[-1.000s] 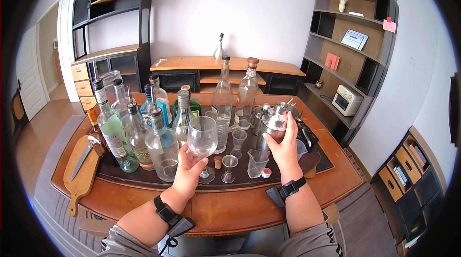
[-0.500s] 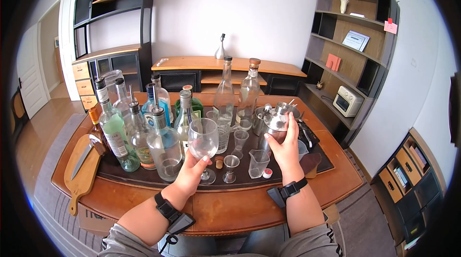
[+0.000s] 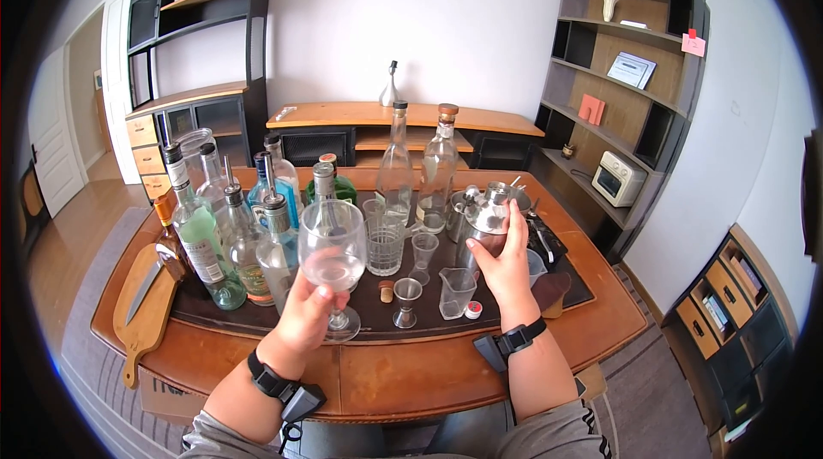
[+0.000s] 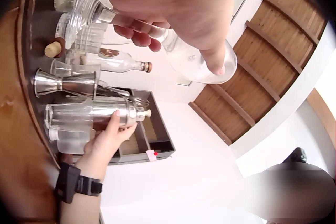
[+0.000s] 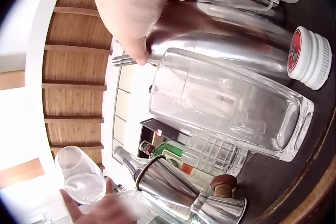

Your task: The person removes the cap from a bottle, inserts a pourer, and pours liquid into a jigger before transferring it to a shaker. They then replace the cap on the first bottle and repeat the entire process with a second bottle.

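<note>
My left hand holds a stemmed wine glass near the front edge of the table, fingers round the stem and lower bowl. Clear liquid shows low in its bowl. My right hand grips a metal cocktail shaker, thumb on the near side and fingers on the far side; the right wrist view shows the shaker body under that hand. Between the hands stand a steel jigger, a cork stopper, a small clear pitcher and a white cap with a red top.
Several bottles crowd the table's left side, and two tall clear bottles stand behind. A cut-glass tumbler and a clear hourglass-shaped measure are mid-table. A knife lies on a wooden board at far left.
My left hand has moved left and a little toward me with the wine glass, which now overlaps the bottles and uncovers the tumbler. The right hand stays on the shaker.
</note>
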### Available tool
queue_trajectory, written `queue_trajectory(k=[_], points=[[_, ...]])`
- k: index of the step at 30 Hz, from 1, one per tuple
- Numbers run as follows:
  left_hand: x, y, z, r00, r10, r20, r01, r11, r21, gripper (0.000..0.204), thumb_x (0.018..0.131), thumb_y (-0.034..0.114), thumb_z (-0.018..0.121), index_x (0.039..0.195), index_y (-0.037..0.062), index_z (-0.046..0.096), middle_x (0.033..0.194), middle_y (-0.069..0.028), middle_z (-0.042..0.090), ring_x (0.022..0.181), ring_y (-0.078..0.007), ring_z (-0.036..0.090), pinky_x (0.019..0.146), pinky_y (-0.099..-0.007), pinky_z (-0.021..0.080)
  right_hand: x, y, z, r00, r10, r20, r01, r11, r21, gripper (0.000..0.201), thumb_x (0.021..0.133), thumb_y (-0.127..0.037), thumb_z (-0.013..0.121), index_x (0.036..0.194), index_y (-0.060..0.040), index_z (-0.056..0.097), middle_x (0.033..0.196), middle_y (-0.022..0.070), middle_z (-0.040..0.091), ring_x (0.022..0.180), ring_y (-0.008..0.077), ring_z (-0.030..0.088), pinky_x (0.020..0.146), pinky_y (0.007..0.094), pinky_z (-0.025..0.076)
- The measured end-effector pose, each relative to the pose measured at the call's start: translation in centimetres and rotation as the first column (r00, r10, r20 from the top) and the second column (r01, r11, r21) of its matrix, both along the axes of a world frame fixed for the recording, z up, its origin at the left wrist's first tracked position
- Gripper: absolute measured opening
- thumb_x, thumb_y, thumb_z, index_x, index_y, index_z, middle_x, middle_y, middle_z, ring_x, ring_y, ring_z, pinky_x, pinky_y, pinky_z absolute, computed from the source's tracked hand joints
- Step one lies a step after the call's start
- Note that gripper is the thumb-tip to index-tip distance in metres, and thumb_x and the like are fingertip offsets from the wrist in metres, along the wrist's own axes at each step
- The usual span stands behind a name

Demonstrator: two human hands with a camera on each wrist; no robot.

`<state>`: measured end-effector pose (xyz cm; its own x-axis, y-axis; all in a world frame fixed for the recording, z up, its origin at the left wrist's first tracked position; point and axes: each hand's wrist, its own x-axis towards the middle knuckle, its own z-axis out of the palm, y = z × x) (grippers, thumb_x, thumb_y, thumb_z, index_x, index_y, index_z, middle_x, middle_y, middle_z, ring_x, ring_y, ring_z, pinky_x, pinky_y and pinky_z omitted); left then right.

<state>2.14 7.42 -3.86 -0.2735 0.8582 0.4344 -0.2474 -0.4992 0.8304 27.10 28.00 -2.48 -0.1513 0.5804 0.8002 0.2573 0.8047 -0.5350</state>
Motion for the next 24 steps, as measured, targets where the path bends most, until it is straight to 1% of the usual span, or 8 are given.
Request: queue_trajectory(k=[2,6,9,15,16,19,22,24], points=[[-0.1,-0.7,0.9,1.000,-0.015,0.021,0.016,1.000,-0.021,0.086,0.082,0.066,0.069,0.139,0.0073,0.044,0.082,-0.0036,0.053,0.068,-0.0128,0.045,0.062,-0.0278,0.037,0.0,-0.2,0.3,0.999,-0.031,0.029,0.030,0.999,0.031,0.094,0.076,-0.012,0.083,0.151,-0.0039,0.027,0.145,0.0185,0.041,0.132,0.0327,0.046,0.109,0.0389,0.042],[-0.6,-1.8,2.3,0.976,-0.202,0.086,0.208,0.976,-0.060,0.086,0.081,0.069,0.067,0.136,0.0055,0.047,0.077,-0.0053,0.052,0.063,-0.0142,0.044,0.060,-0.0280,0.037,0.1,-0.1,0.2,0.999,-0.016,0.028,0.015,0.999,0.036,0.095,0.076,-0.012,0.083,0.151,-0.0031,0.027,0.145,0.0183,0.041,0.132,0.0324,0.046,0.110,0.0387,0.042],[-1.1,-2.1,3.0,0.968,-0.249,-0.021,0.249,0.968,-0.017,0.086,0.081,0.066,0.069,0.136,0.0046,0.045,0.079,-0.0062,0.054,0.065,-0.0160,0.048,0.062,-0.0290,0.039,0.1,-0.3,0.4,0.998,-0.038,0.046,0.035,0.998,0.059,0.094,0.076,-0.011,0.083,0.151,-0.0032,0.026,0.145,0.0181,0.041,0.131,0.0321,0.047,0.109,0.0387,0.042],[-0.1,-2.3,3.7,0.997,-0.072,0.005,0.070,0.981,0.181,0.087,0.080,0.059,0.074,0.138,0.0050,0.038,0.089,-0.0109,0.059,0.079,-0.0228,0.060,0.075,-0.0348,0.047,0.1,-0.4,0.4,0.998,-0.040,0.053,0.038,0.999,0.036,0.094,0.077,-0.010,0.083,0.152,-0.0047,0.026,0.145,0.0181,0.040,0.132,0.0321,0.047,0.109,0.0386,0.042],[-0.4,-2.6,3.7,0.994,-0.102,0.029,0.096,0.983,0.154,0.086,0.078,0.056,0.077,0.138,0.0056,0.040,0.100,-0.0111,0.063,0.087,-0.0248,0.063,0.078,-0.0378,0.049,0.1,-0.4,0.4,0.998,-0.031,0.047,0.030,0.999,0.031,0.094,0.077,-0.010,0.083,0.152,-0.0049,0.026,0.145,0.0181,0.040,0.132,0.0322,0.047,0.110,0.0387,0.042],[-0.3,-3.1,4.2,0.999,-0.031,-0.010,0.032,0.996,0.087,0.085,0.080,0.058,0.075,0.136,0.0040,0.042,0.096,-0.0111,0.063,0.080,-0.0231,0.063,0.073,-0.0362,0.052,0.1,-0.4,0.5,0.999,-0.020,0.039,0.019,0.999,0.026,0.095,0.077,-0.011,0.083,0.152,-0.0054,0.025,0.146,0.0181,0.040,0.133,0.0325,0.047,0.110,0.0389,0.042],[-1.1,-3.4,4.1,0.996,-0.062,-0.062,0.060,0.998,-0.026,0.086,0.080,0.061,0.073,0.135,0.0009,0.044,0.091,-0.0102,0.064,0.074,-0.0204,0.064,0.063,-0.0317,0.053,0.1,-0.3,0.4,0.999,-0.028,0.043,0.027,0.999,0.023,0.095,0.077,-0.011,0.083,0.152,-0.0055,0.025,0.145,0.0182,0.040,0.132,0.0326,0.047,0.110,0.0390,0.042],[-1.9,-3.6,3.9,0.980,-0.172,-0.097,0.166,0.984,-0.066,0.088,0.080,0.062,0.073,0.134,-0.0011,0.045,0.088,-0.0101,0.064,0.072,-0.0190,0.063,0.059,-0.0301,0.052,0.1,-0.3,0.3,0.999,-0.022,0.035,0.022,1.000,-0.002,0.095,0.077,-0.011,0.083,0.153,-0.0056,0.025,0.145,0.0183,0.040,0.132,0.0326,0.047,0.110,0.0391,0.042]])
